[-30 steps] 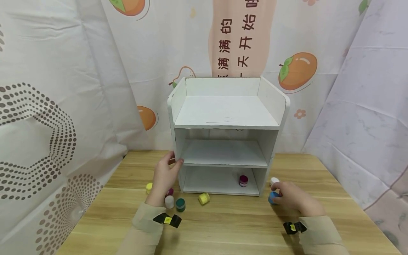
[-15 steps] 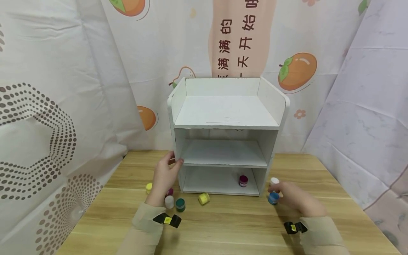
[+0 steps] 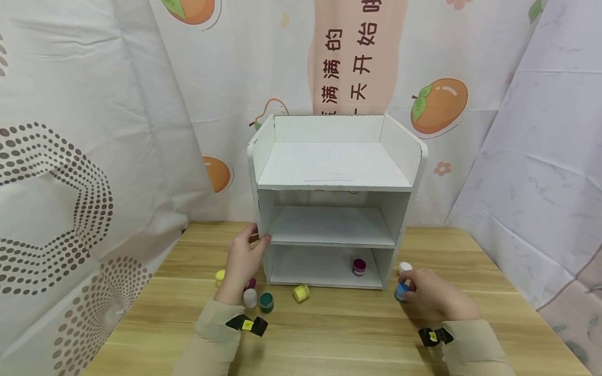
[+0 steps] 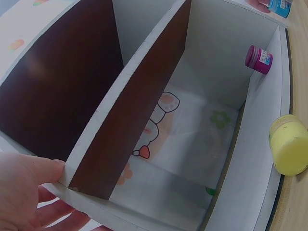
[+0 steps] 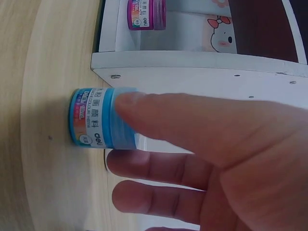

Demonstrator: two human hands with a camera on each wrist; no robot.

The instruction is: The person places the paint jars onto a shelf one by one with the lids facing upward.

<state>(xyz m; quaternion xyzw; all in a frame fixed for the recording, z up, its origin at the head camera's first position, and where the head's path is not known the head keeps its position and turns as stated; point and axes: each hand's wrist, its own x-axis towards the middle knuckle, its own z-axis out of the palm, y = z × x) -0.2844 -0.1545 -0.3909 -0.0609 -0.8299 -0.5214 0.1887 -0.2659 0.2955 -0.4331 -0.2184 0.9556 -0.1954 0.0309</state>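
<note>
My left hand (image 3: 241,267) grips the left side panel of a small white shelf unit (image 3: 335,162). Its thumb lies at the panel's front edge, where the middle board meets it, and the other fingers reach round the outside. Just off the unit's right front corner, my right hand (image 3: 432,293) pinches a blue paint jar (image 5: 96,118) by its lid, thumb on the near side; the index finger is mostly hidden in the right wrist view. The jar stands upright on the table. A magenta paint jar (image 3: 359,267) sits at the right of the bottom shelf.
A white jar (image 3: 405,267) stands behind the blue one. In front of the unit lies a yellow jar (image 3: 301,292) on its side. Near my left wrist are a green jar (image 3: 266,302), a white-topped jar (image 3: 250,297), another magenta jar (image 3: 251,283) and a yellow jar (image 3: 220,277).
Half a second ago my right fingers were raised off the blue jar's lid; now they are back on it, lower. My left hand and the shelf unit have stayed still.
</note>
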